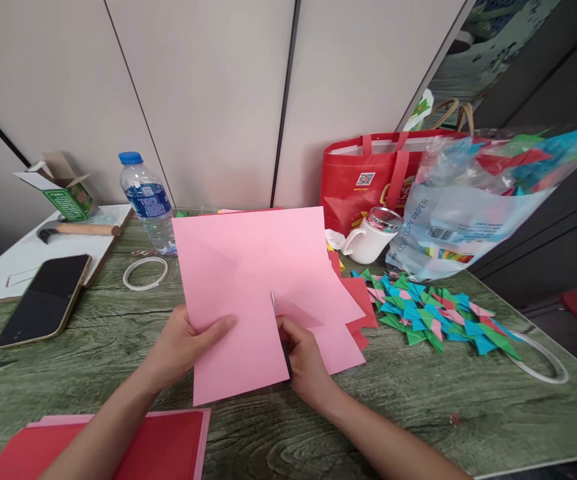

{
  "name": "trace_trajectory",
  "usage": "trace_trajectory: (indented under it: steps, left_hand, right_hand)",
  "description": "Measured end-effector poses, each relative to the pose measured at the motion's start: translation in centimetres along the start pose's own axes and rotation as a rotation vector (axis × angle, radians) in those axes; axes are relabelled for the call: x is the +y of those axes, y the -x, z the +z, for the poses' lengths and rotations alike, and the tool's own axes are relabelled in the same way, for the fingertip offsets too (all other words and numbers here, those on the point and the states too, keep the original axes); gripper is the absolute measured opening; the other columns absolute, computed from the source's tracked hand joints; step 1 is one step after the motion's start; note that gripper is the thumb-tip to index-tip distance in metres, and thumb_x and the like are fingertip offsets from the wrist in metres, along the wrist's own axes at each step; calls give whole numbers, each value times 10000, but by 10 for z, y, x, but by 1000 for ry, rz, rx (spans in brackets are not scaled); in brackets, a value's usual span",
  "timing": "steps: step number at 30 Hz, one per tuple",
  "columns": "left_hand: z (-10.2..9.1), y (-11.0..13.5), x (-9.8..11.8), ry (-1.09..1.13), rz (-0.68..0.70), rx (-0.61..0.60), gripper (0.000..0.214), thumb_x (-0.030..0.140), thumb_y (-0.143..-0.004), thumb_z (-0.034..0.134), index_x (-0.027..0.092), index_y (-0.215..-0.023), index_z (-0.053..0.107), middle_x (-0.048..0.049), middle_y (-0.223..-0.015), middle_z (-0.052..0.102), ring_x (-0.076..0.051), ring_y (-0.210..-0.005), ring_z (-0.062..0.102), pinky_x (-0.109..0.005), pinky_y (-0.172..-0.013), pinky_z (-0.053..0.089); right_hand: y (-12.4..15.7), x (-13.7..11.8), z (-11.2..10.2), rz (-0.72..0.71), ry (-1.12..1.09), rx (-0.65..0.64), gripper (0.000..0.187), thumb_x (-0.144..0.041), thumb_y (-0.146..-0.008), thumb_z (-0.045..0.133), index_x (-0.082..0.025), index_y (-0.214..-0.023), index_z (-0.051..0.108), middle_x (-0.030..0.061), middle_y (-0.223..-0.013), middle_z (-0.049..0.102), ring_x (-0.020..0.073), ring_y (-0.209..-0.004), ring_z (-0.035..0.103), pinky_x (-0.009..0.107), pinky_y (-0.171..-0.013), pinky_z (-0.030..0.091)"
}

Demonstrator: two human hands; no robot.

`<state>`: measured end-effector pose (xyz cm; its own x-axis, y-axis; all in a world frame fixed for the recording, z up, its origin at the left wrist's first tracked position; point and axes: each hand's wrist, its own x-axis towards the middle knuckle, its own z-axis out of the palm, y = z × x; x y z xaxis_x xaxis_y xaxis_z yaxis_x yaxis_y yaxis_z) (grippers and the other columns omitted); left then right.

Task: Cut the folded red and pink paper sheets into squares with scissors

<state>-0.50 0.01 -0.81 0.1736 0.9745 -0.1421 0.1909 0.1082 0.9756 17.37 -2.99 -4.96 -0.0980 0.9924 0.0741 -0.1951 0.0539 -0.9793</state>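
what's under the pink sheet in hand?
Red paper and a pink piece stick out past the right edge of the pink sheet, on the table. How far they run beneath is covered. Left hand pinches it; right hand holds scissors.

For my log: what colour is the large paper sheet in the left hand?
Light pink paper sheet, clearest in the head view.
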Motion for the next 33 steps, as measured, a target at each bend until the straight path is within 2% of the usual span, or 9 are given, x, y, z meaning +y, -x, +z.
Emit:
trace_trajectory:
  steps: [10,14,20,33]
  left_hand:
    - [2,1,2,-38,10,16,234,352,-656,663,147,-769,656,-63,-738,702,-210,-612,631,-276,-500,519]
    - [7,2,5,-97,31,-4,254,345,-661,655,138,-808,642,-82,-797,703,-210,-647,636,-277,-513,524]
    - [9,4,5,-99,20,-7,306,344,-667,647,134,-887,615,-98,-873,696,-228,-716,647,-287,-535,535]
    - [7,4,3,-64,32,-38,280,341,-680,646,145,-876,612,-94,-873,686,-215,-709,639,-280,-523,534]
  right_hand:
    - [-1,1,-2,-16,0,-16,187,-165,-615,687,-188,-774,590,-3,-703,636,148,-640,556,247,-568,431]
    - [-2,0,-4,-44,-11,3,251,-140,-606,700,-194,-809,563,13,-793,635,154,-698,571,257,-634,458]
    - [-3,-3,-3,-56,-22,6,264,-166,-614,705,-197,-814,535,20,-820,640,163,-727,588,268,-670,473]
    - [-3,-1,-5,-59,-3,5,242,-152,-600,708,-194,-789,562,1,-759,641,147,-661,576,244,-610,462]
